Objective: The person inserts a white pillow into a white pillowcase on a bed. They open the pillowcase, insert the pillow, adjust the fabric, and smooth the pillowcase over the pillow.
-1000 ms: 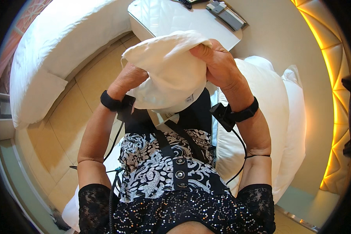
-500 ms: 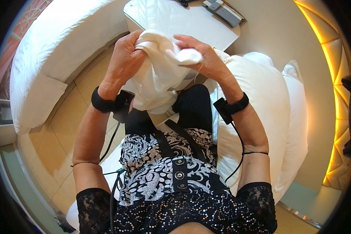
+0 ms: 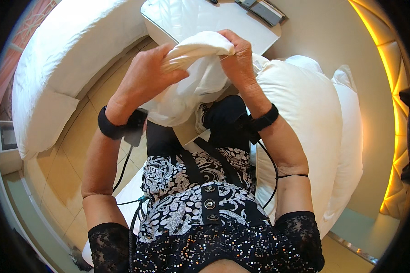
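Observation:
A bunched white cloth [image 3: 198,48] is stretched between my two raised hands, its gathered upper edge arched across the gap. My left hand [image 3: 148,77] is closed on the left end of that edge, thumb pointing right along its underside. At the other end, my right hand [image 3: 238,57] pinches the cloth, with a thin loose thread hanging by the fingers. Below the edge the rest of the cloth droops in soft, partly see-through folds above my knees.
Large cream and white pillows [image 3: 300,113] are stacked on my right. Ahead stands a white table [image 3: 191,18] with a flat grey item [image 3: 264,12] on it. A white-covered bed [image 3: 54,73] curves along the left, beside the tiled floor [image 3: 73,168].
My right hand has risen and turned, now pinching the cloth's edge. My left hand has rolled over, and the gathered edge is pulled out between both hands.

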The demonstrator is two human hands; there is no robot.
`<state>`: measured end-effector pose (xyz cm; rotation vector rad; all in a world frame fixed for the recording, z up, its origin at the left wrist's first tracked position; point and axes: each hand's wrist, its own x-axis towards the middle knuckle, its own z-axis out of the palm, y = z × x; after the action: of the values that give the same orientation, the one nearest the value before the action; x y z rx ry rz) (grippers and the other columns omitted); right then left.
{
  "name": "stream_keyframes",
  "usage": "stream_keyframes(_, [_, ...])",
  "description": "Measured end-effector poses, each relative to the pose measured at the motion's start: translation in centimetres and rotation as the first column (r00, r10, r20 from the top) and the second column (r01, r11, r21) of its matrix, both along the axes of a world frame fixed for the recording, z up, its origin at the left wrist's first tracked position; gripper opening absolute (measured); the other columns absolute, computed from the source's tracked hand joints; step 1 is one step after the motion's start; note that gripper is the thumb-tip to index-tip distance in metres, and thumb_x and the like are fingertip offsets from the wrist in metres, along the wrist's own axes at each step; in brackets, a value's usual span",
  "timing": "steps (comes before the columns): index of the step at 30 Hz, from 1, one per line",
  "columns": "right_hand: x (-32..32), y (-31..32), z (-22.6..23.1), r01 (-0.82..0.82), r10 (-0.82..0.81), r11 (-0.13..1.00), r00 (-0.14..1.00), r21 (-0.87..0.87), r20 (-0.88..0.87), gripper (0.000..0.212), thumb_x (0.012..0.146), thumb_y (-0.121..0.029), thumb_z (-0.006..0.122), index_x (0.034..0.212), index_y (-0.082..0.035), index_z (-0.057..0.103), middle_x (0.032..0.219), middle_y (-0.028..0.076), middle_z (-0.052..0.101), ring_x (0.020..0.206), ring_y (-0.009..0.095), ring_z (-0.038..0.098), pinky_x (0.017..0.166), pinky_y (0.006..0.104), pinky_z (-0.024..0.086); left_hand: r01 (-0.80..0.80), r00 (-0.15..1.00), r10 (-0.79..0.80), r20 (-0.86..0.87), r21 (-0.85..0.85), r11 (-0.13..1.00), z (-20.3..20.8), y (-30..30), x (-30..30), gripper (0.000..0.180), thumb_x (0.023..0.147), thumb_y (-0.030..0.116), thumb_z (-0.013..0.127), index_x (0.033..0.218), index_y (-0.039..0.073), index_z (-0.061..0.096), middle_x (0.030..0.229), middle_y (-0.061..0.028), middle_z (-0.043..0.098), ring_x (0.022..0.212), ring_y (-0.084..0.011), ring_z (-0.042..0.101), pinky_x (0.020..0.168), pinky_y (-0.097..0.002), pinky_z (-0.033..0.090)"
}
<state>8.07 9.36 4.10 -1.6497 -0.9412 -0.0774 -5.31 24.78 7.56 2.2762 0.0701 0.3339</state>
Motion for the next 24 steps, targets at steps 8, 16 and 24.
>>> stream_keyframes(8, [-1.4,-1.0,3.2,-0.210,0.211,0.975,0.978,-0.076,-0.001,0.014,0.079,-0.005,0.060,0.092,-0.001,0.063,0.076,0.008,0.065,0.070,0.012,0.059,0.064,0.0244,0.047,-0.329,0.943,0.308,0.125,0.495,0.804,-6.9,4.4,-0.4,0.008,0.077,0.013,0.062,0.084,0.011,0.059,0.078,-0.0090,0.061,0.075,-0.0319,0.060,0.062,-0.0413,0.048])
stream_keyframes(16, [-0.4,-3.9,3.7,-0.128,0.297,0.738,0.943,-0.662,0.148,0.020,0.075,-0.019,0.071,0.085,-0.004,0.062,0.081,0.014,0.066,0.076,0.028,0.065,0.064,0.0338,0.050,-0.489,0.871,0.439,0.221,0.296,0.820,-8.3,8.8,-1.8,0.009,0.080,0.004,0.057,0.088,0.007,0.057,0.084,-0.0112,0.061,0.078,-0.0310,0.060,0.067,-0.0382,0.048])
stream_keyframes(24, [3.1,-5.2,1.7,0.009,0.096,0.920,0.964,-0.391,0.248,0.013,0.076,-0.008,0.061,0.088,-0.003,0.062,0.081,0.017,0.063,0.074,0.031,0.062,0.067,0.0309,0.049,-0.227,0.964,0.247,0.100,-0.180,0.957,-6.3,6.5,-3.1,0.013,0.083,0.001,0.055,0.096,0.004,0.057,0.082,-0.0034,0.058,0.075,-0.0113,0.051,0.071,-0.0268,0.044])
